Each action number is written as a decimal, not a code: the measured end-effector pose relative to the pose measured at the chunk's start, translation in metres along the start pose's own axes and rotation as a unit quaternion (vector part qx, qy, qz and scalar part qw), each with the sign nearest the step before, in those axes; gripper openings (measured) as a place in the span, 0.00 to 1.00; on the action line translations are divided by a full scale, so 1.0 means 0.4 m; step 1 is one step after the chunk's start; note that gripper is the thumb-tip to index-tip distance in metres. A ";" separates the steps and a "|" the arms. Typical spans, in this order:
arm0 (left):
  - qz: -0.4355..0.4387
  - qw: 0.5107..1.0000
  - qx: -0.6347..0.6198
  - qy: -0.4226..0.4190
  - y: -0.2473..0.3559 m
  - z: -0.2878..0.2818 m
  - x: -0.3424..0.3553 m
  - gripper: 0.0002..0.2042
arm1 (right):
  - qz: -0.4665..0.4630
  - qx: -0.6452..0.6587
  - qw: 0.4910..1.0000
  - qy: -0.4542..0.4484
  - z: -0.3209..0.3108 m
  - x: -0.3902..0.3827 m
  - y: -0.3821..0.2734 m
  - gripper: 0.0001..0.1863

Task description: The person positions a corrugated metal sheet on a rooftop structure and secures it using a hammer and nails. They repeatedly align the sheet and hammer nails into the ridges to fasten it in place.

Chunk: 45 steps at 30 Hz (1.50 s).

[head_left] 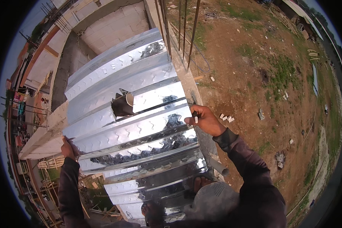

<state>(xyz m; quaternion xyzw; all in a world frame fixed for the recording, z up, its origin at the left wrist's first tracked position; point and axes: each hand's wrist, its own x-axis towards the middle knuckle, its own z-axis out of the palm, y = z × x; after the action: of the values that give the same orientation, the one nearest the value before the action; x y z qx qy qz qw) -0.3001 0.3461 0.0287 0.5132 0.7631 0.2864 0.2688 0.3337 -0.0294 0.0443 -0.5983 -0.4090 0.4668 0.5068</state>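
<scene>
Shiny ribbed metal decking sheets (129, 133) lie in front of me, overlapping one another. My left hand (68, 148) grips the left edge of one sheet, its fingers curled at the rim. At the opposite edge, my right hand (207, 120) pinches the same sheet between thumb and fingers. Farther away, a ragged hole with bent-up metal flaps is cut through the decking. The round end of a pipe (130, 99) shows inside that hole. My feet (202, 183) rest on the nearer sheets, partly hidden by my clothing.
Upright rebar rods (184, 36) rise from the concrete beam beyond the sheets' right end. A grey pipe (219, 167) sticks out below my right forearm. Block walls (116, 30) stand at the far left. Far below on the right lies dirt ground (250, 79) with scattered blocks (227, 118).
</scene>
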 end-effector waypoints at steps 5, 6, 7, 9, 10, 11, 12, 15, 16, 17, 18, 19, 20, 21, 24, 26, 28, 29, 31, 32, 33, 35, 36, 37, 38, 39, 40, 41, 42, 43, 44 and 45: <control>0.002 1.000 0.002 -0.030 0.008 0.040 -0.046 0.40 | 0.001 -0.017 1.000 0.015 -0.012 -0.005 -0.005 0.09; 0.006 1.000 0.016 -0.026 0.011 0.034 -0.053 0.40 | -0.001 -0.037 0.999 0.019 -0.014 -0.001 -0.005 0.08; 0.003 1.000 0.015 -0.024 0.016 0.034 -0.059 0.40 | -0.003 -0.057 0.998 0.023 -0.013 0.003 -0.004 0.10; -0.001 1.000 0.015 -0.013 0.026 0.027 -0.072 0.40 | -0.023 0.034 0.993 0.111 -0.020 0.008 -0.029 0.16; -0.001 1.000 0.016 -0.006 0.033 0.027 -0.080 0.40 | -0.040 0.046 0.988 0.145 -0.044 0.019 -0.050 0.18; 0.002 1.000 0.016 0.007 0.041 0.026 -0.088 0.41 | -0.057 0.058 0.981 0.178 -0.069 0.037 -0.065 0.19; 0.005 1.000 0.018 0.021 0.046 0.020 -0.098 0.41 | -0.082 0.038 0.982 0.164 -0.096 0.066 -0.076 0.20; -0.002 0.999 0.028 0.024 0.065 0.034 -0.106 0.41 | -0.133 -0.008 0.980 0.146 -0.174 0.162 -0.126 0.19; -0.003 0.999 0.033 0.026 0.062 0.033 -0.099 0.41 | -0.138 -0.010 0.980 0.145 -0.180 0.197 -0.149 0.17; -0.005 0.999 0.038 0.028 0.057 0.030 -0.094 0.41 | -0.142 -0.012 0.979 0.144 -0.183 0.229 -0.172 0.15; -0.004 0.999 0.043 0.028 0.058 0.031 -0.085 0.41 | -0.139 0.018 0.979 0.148 -0.185 0.261 -0.187 0.13; -0.001 0.999 0.030 0.022 0.070 0.039 -0.096 0.41 | -0.134 0.048 0.978 0.153 -0.184 0.293 -0.191 0.11; 0.001 1.000 0.016 0.016 0.078 0.054 -0.111 0.41 | -0.129 0.077 0.976 0.157 -0.183 0.320 -0.194 0.11; 0.003 1.000 0.003 0.012 0.085 0.053 -0.121 0.41 | -0.132 0.062 0.976 0.162 -0.181 0.350 -0.194 0.09; -0.001 1.000 0.005 0.031 0.042 0.018 -0.083 0.41 | -0.157 0.005 0.969 0.192 -0.154 0.420 -0.187 0.08; 0.003 1.000 0.002 0.030 0.039 0.016 -0.069 0.40 | -0.172 -0.060 0.957 0.227 -0.142 0.448 -0.180 0.08; 0.015 1.000 0.011 0.024 0.055 0.038 -0.079 0.40 | -0.185 -0.183 0.921 0.289 -0.149 0.475 -0.158 0.12; 0.026 0.999 0.014 0.019 0.068 0.053 -0.080 0.40 | -0.186 -0.194 0.918 0.293 -0.160 0.480 -0.146 0.12; 0.037 0.999 0.024 0.024 0.058 0.038 -0.089 0.40 | -0.188 -0.209 0.916 0.285 -0.127 0.484 -0.155 0.12; 0.029 0.999 0.024 0.023 0.054 0.030 -0.093 0.40 | -0.196 -0.209 0.917 0.279 -0.115 0.482 -0.158 0.11; 0.021 0.999 0.021 0.021 0.055 0.026 -0.096 0.40 | -0.204 -0.212 0.916 0.274 -0.107 0.476 -0.167 0.11; 0.015 0.999 0.018 0.021 0.058 0.024 -0.103 0.40 | -0.207 -0.219 0.915 0.267 -0.095 0.473 -0.179 0.10; 0.019 0.999 0.019 0.023 0.061 0.028 -0.103 0.41 | -0.201 -0.224 0.916 0.266 -0.098 0.473 -0.179 0.10; 0.022 0.999 0.020 0.025 0.062 0.031 -0.103 0.41 | -0.194 -0.229 0.916 0.265 -0.100 0.474 -0.179 0.10; 0.028 0.999 0.028 0.030 0.063 0.031 -0.104 0.40 | -0.194 -0.232 0.915 0.267 -0.102 0.476 -0.178 0.10; 0.034 0.998 0.036 0.035 0.063 0.030 -0.102 0.40 | -0.194 -0.234 0.914 0.269 -0.105 0.479 -0.177 0.10; 0.040 0.997 0.044 0.040 0.062 0.030 -0.100 0.40 | -0.194 -0.237 0.913 0.270 -0.107 0.483 -0.175 0.10; 0.031 0.998 0.035 0.036 0.060 0.030 -0.099 0.40 | -0.190 -0.232 0.916 0.268 -0.110 0.487 -0.173 0.10; 0.023 0.999 0.026 0.031 0.061 0.030 -0.099 0.40 | -0.186 -0.227 0.918 0.266 -0.114 0.492 -0.168 0.10; 0.019 0.999 0.021 0.029 0.061 0.033 -0.099 0.40 | -0.181 -0.222 0.921 0.264 -0.119 0.496 -0.163 0.10; 0.016 0.999 0.017 0.027 0.061 0.035 -0.099 0.40 | -0.197 -0.244 0.910 0.272 -0.123 0.501 -0.159 0.11; 0.018 0.999 0.016 0.029 0.060 0.035 -0.093 0.40 | -0.213 -0.264 0.899 0.279 -0.127 0.507 -0.156 0.11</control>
<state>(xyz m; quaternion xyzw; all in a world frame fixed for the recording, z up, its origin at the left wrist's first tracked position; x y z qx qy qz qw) -0.2631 0.3211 0.0406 0.5230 0.7655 0.2937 0.2329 0.4286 0.1639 0.0792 -0.7142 -0.4768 0.0368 0.5110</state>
